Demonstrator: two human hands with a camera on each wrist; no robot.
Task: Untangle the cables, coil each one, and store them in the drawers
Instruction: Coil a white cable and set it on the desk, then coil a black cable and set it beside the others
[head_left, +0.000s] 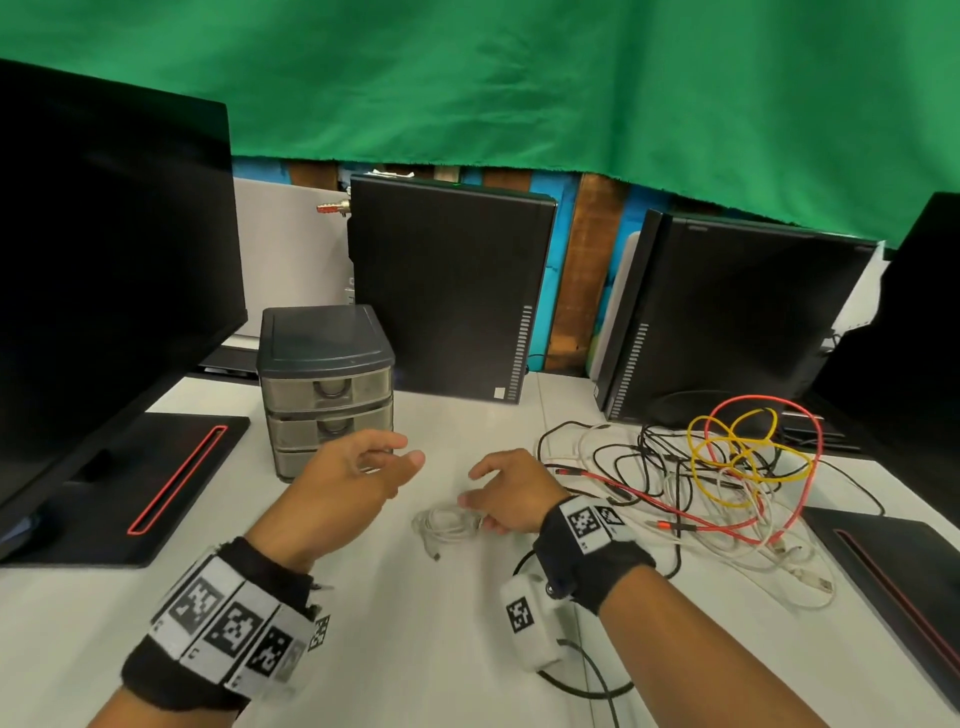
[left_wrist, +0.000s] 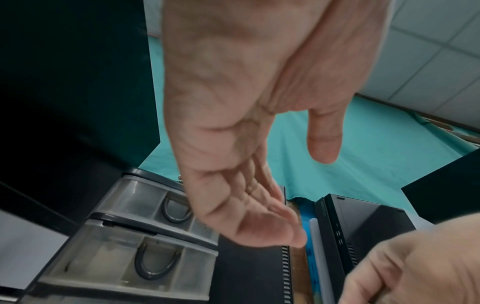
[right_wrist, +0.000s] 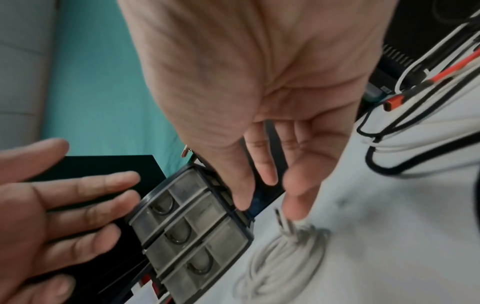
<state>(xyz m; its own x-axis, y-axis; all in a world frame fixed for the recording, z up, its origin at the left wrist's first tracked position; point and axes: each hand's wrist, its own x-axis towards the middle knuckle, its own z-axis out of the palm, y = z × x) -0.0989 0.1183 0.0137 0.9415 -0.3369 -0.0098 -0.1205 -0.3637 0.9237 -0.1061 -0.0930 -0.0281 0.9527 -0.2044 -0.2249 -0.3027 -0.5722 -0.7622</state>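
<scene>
While both hands hover open and empty, left hand (head_left: 358, 475) nears the drawers (head_left: 326, 389); right hand (head_left: 511, 491) sits over the coiled cable (head_left: 447, 522).

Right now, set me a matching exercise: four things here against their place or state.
Things:
1. white coil
2. drawers
3. yellow cable
4. left hand

Place or state:
A. all closed
B. looped in the tangle on the right
C. open, holding nothing
D. on the table under the right hand

Pairs: 1-D, 2-A, 3-B, 4-C
</scene>
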